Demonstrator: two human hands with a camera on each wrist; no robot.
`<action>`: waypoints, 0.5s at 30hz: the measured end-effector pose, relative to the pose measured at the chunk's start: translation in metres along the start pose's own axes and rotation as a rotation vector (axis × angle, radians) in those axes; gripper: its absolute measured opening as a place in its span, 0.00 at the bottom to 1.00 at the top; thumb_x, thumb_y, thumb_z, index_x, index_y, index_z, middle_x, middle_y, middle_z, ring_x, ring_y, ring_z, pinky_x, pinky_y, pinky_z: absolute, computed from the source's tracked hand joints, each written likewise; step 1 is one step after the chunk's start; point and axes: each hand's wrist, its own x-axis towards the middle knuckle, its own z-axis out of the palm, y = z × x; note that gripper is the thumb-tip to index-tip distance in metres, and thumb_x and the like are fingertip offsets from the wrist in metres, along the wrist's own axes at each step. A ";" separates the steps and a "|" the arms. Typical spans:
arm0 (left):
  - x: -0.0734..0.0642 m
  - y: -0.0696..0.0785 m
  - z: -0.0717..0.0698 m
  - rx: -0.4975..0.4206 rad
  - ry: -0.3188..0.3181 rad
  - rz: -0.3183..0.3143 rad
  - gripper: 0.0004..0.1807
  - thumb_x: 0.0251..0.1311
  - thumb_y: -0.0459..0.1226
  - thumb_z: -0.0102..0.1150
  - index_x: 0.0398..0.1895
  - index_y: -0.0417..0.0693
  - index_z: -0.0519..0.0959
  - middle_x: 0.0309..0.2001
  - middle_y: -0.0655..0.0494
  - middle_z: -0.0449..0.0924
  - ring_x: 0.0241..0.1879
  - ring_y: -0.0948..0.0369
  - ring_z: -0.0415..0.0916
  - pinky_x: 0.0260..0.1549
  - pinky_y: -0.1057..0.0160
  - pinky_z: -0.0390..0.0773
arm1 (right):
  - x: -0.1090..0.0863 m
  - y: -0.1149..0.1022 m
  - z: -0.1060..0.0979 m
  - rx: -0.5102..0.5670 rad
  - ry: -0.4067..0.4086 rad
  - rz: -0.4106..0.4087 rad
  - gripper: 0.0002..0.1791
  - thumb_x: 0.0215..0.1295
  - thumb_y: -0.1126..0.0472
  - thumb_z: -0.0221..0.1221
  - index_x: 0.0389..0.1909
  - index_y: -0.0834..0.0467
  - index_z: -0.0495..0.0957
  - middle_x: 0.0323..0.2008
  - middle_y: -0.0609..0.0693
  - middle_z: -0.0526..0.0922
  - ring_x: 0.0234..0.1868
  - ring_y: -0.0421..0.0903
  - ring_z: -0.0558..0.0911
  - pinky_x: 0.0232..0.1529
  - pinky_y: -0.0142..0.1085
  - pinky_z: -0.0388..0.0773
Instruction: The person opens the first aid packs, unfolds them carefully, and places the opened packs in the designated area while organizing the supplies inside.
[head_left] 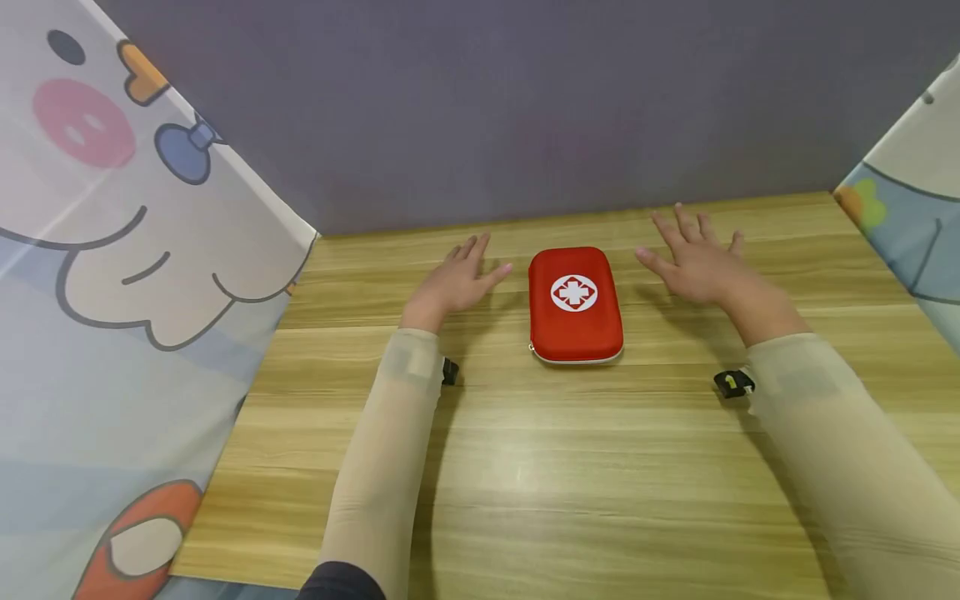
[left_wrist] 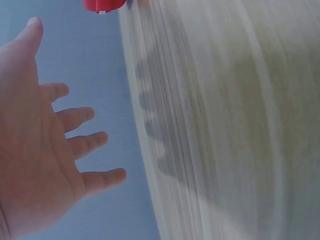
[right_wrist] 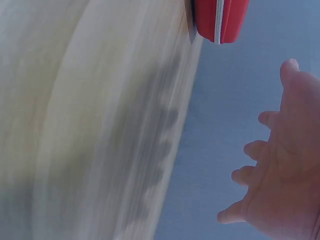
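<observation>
1. Evidently, in the head view, the red first-aid case (head_left: pixel 575 305) lies just right of centre on the wood-grain table (head_left: pixel 525 467); the left hand (head_left: pixel 453 285) and right hand (head_left: pixel 697 265) flank it, apart from it, fingers spread and gripping nothing.
2. In the left wrist view, splayed fingers fill the left; the case shows at the top edge.
3. In the right wrist view, fingers spread at lower right, the case's zip (right_wrist: pixel 219 20) at top; even contact on both sides would probably steady it best.
</observation>
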 end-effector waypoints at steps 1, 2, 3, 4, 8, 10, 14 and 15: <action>0.000 0.000 0.000 0.003 0.004 0.003 0.51 0.71 0.77 0.30 0.88 0.70 0.32 0.89 0.52 0.38 0.88 0.42 0.38 0.83 0.34 0.50 | 0.000 0.000 0.000 0.001 0.002 -0.002 0.50 0.77 0.22 0.25 0.87 0.44 0.24 0.84 0.58 0.15 0.83 0.74 0.23 0.66 0.86 0.19; 0.001 0.001 0.000 0.006 0.009 0.007 0.51 0.72 0.77 0.31 0.89 0.69 0.33 0.89 0.51 0.38 0.88 0.42 0.39 0.83 0.33 0.50 | -0.001 0.000 -0.001 0.003 0.002 -0.005 0.49 0.77 0.22 0.25 0.87 0.44 0.25 0.84 0.58 0.15 0.83 0.74 0.23 0.66 0.86 0.20; 0.001 0.001 0.000 0.009 0.010 0.008 0.51 0.71 0.77 0.31 0.89 0.69 0.33 0.89 0.51 0.39 0.88 0.42 0.39 0.83 0.33 0.50 | -0.001 -0.001 -0.001 0.004 0.002 -0.008 0.49 0.77 0.22 0.26 0.87 0.44 0.25 0.84 0.58 0.15 0.83 0.74 0.23 0.66 0.86 0.20; 0.000 0.002 0.000 0.014 0.008 0.008 0.51 0.71 0.78 0.30 0.88 0.70 0.33 0.89 0.52 0.38 0.88 0.43 0.38 0.82 0.32 0.49 | -0.002 -0.002 -0.001 0.004 0.002 -0.010 0.49 0.77 0.22 0.26 0.87 0.44 0.25 0.84 0.57 0.15 0.83 0.74 0.23 0.67 0.86 0.20; -0.002 0.005 -0.002 0.020 0.007 0.015 0.51 0.70 0.78 0.31 0.89 0.70 0.33 0.89 0.54 0.37 0.88 0.43 0.39 0.82 0.30 0.48 | -0.002 -0.008 -0.003 -0.003 0.011 -0.038 0.49 0.77 0.22 0.27 0.87 0.43 0.26 0.85 0.55 0.16 0.84 0.73 0.25 0.68 0.86 0.22; -0.005 0.007 -0.003 0.017 0.009 0.022 0.51 0.71 0.77 0.32 0.89 0.70 0.34 0.89 0.54 0.38 0.88 0.43 0.39 0.81 0.29 0.48 | -0.001 -0.012 -0.004 -0.007 0.015 -0.060 0.49 0.78 0.23 0.28 0.87 0.44 0.27 0.85 0.55 0.17 0.84 0.73 0.25 0.69 0.86 0.24; -0.009 0.014 -0.007 0.017 0.011 0.048 0.52 0.71 0.77 0.34 0.89 0.69 0.36 0.89 0.54 0.39 0.88 0.44 0.39 0.81 0.29 0.49 | 0.000 -0.020 -0.006 -0.008 0.012 -0.096 0.49 0.79 0.24 0.30 0.88 0.44 0.28 0.86 0.55 0.18 0.85 0.72 0.27 0.69 0.86 0.26; -0.010 0.017 -0.007 0.019 0.012 0.057 0.51 0.71 0.77 0.35 0.89 0.69 0.36 0.89 0.55 0.39 0.88 0.45 0.40 0.81 0.29 0.50 | 0.000 -0.021 -0.006 -0.011 0.010 -0.101 0.48 0.79 0.24 0.31 0.88 0.44 0.29 0.86 0.54 0.18 0.85 0.72 0.27 0.70 0.86 0.26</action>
